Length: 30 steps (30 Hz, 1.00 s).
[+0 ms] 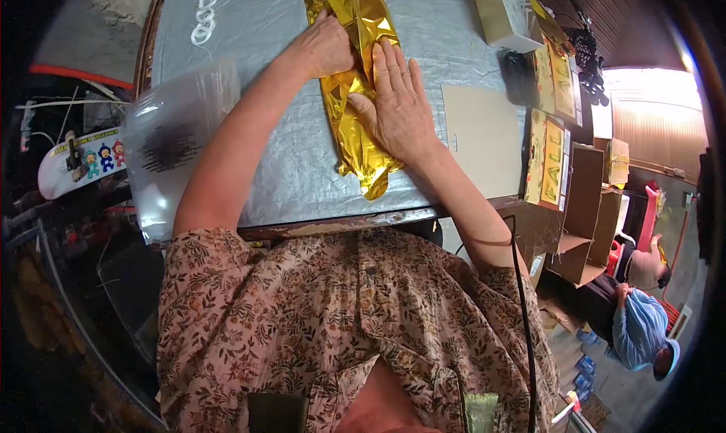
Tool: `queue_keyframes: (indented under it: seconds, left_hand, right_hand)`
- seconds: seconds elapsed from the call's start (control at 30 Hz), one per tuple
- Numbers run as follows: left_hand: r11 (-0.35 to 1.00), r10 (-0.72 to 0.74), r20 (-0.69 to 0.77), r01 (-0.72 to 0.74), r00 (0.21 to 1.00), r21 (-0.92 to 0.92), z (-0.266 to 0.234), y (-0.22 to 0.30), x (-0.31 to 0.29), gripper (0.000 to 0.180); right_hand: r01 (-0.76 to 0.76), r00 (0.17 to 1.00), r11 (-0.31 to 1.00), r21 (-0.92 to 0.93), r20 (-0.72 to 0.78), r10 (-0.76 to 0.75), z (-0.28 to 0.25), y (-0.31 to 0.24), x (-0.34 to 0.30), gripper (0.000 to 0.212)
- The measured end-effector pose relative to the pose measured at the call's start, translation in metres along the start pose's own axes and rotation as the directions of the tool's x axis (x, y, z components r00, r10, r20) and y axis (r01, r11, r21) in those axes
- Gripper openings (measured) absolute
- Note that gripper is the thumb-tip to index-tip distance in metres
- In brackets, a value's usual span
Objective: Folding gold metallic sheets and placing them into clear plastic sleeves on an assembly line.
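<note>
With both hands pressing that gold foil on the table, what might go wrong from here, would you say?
1. The gold foil piece looks thin and crinkled; the flat right hand and the gripping left hand might crease or tear it.
2. Its lower end lies near the table edge, so it could slide off.
3. The clear plastic bags overhang the table's left side and might get knocked down by the left elbow.

A grey cardboard sheet (482,136) lay near the table's (272,168) right edge, with a small beige box (505,17) at the far right corner. Clear plastic bags (175,142) hung over the left edge. White rings (203,18) sat near the far left corner.
</note>
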<state>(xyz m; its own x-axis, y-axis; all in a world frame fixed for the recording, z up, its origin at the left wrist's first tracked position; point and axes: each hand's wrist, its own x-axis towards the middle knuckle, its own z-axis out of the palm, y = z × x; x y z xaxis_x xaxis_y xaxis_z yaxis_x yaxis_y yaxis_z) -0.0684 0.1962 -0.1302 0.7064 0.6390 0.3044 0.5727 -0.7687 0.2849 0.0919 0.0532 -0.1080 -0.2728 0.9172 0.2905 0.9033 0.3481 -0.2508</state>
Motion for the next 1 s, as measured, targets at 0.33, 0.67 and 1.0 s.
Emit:
queue_keyframes:
  seconds: [0.33,0.67,1.0]
  left_hand:
    - [0.981,0.192,0.031,-0.192,0.981,-0.005,-0.014,-0.006,0.004,0.038]
    - [0.987,0.159,0.048,-0.158,0.986,-0.024,-0.014,-0.008,0.0,0.031]
    - [0.918,0.038,-0.016,-0.041,0.999,-0.395,-0.03,-0.03,0.019,0.029]
  right_hand:
    - [0.029,0.999,0.998,0.062,-0.032,-0.027,0.007,-0.007,-0.003,0.084]
    - [0.052,0.998,0.998,0.02,-0.033,-0.052,0.006,-0.012,-0.002,0.086]
    - [0.041,0.999,0.999,-0.02,-0.014,-0.042,0.006,-0.012,-0.004,0.083]
